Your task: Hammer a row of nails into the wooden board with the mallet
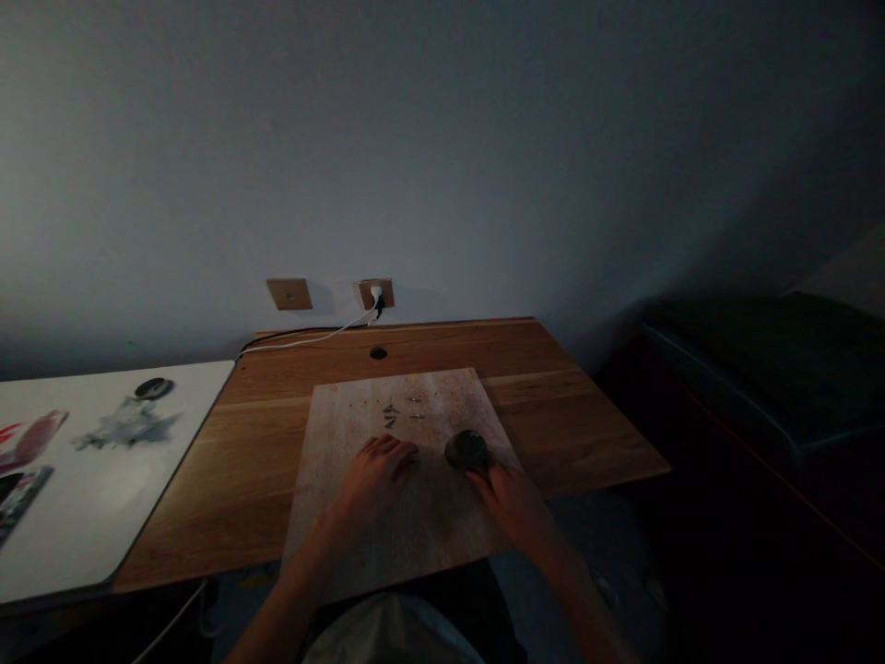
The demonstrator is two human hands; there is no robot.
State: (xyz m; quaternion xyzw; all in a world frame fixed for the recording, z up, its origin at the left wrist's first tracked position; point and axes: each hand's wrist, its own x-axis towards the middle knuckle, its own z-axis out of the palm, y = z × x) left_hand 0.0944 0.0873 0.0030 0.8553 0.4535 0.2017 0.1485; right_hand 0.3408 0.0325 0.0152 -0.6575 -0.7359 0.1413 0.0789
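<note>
A pale wooden board [415, 516] lies on the wooden desk in front of me. My right hand [515, 498] is closed around a dark tool with a round head [466, 450], which is over the board's right side; its exact kind is hard to tell in the dim light. Over the middle of the board, my left hand [379, 470] has its fingers curled together, and whatever may be between the fingertips is too small to make out. Just beyond the left fingers are several small grey pointed pieces [391, 415] and two thin metal pieces [416, 417].
The wooden desk [241, 470] meets a white table [103, 516] on the left, which bears a crumpled clear plastic piece [131, 424], a dark round item [153, 388] and a red-and-white packet [31, 440]. Cables [311, 338] run to a wall socket [376, 293]. A dark cushioned surface [781, 369] is at right.
</note>
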